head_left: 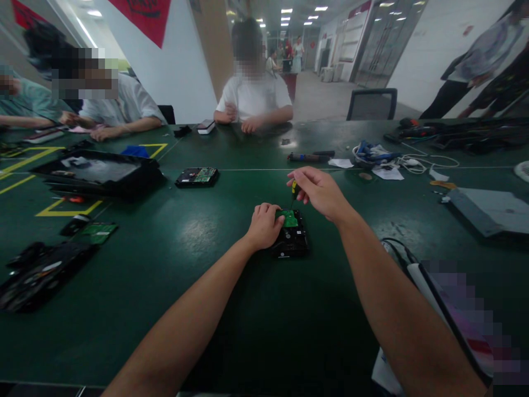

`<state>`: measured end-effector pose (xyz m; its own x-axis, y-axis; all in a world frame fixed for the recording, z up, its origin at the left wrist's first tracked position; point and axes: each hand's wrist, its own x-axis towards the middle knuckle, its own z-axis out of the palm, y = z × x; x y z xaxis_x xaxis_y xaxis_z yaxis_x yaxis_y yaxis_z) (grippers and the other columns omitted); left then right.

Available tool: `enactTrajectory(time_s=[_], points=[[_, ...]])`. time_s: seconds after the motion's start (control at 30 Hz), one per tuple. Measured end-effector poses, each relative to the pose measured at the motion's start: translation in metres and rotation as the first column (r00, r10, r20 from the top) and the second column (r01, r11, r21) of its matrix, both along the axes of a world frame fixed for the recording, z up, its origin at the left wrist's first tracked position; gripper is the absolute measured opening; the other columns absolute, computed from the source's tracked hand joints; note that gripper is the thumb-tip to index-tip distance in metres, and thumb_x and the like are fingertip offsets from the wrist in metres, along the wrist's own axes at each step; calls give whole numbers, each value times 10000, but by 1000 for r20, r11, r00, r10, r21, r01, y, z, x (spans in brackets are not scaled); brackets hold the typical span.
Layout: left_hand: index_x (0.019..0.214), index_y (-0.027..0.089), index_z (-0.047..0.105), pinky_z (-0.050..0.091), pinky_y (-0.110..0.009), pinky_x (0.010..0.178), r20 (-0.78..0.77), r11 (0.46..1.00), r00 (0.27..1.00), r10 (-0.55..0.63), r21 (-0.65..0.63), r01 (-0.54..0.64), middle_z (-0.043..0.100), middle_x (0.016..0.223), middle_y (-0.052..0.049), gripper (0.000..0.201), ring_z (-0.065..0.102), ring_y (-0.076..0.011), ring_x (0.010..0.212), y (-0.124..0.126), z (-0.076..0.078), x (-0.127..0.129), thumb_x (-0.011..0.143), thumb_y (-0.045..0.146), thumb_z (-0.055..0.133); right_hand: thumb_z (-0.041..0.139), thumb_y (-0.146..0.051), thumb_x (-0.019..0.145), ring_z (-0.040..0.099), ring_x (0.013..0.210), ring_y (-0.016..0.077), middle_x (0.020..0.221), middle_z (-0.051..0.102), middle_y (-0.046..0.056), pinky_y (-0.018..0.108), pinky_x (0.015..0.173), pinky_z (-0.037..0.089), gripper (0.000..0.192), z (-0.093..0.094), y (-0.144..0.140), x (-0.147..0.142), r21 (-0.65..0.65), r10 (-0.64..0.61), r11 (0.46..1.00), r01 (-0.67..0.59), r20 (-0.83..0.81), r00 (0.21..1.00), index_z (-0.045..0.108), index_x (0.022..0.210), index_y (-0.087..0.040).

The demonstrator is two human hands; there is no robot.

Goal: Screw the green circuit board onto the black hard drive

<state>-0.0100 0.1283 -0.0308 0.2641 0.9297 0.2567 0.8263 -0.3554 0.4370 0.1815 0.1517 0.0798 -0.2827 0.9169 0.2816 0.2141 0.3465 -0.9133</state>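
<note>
A black hard drive lies on the green table before me, its green circuit board facing up at the far end. My left hand rests over the drive's left side, fingers closed around its edge. Above the board, my right hand pinches a screwdriver with a yellow and black handle. The screwdriver stands nearly upright with its thin shaft pointing down at the board; whether the tip sits in a screw is too small to tell.
Another hard drive lies farther back to the left, near a black tray. Dismantled black parts are at far left, a grey metal box at right. A pen-like tool and cables lie behind. People sit across the table.
</note>
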Motion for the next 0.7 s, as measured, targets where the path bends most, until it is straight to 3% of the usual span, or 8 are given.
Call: enactTrajectory(time_s=[0.23,0.47,0.6,0.7], points=[[1336,185,586,421,-486,1092,10,1000,1000,3,-23,-3,575,1276,-140,377,487,-320,1230,0,1,0,1020,372,499,550,-495,1010,603,654,143,846,650,28,293,561,470,315,-2,1,-1,-5,7,1000,-7,-35,999,687,1150,-249],[1320,191,591,423,-473,1094,5,1000,1000,0,-17,0,576,1268,-130,363,493,-312,1228,0,1,0,1022,375,494,738,-387,873,559,632,126,811,655,14,280,546,426,203,-2,2,1,0,-113,994,113,-12,993,630,890,-217],[1319,200,592,421,-476,1094,5,1000,1000,4,-12,-4,576,1262,-128,359,492,-312,1233,1,-1,0,1015,370,506,683,-358,905,533,557,104,893,704,31,284,515,418,154,-1,2,1,-33,-85,996,84,-37,996,626,934,-218],[1323,202,591,417,-480,1097,9,1000,1000,1,-11,-1,576,1263,-130,363,489,-314,1241,1,-1,0,1012,370,512,610,-441,966,524,538,94,996,738,58,278,486,393,229,1,0,0,-57,-6,998,4,-38,999,658,989,-218]])
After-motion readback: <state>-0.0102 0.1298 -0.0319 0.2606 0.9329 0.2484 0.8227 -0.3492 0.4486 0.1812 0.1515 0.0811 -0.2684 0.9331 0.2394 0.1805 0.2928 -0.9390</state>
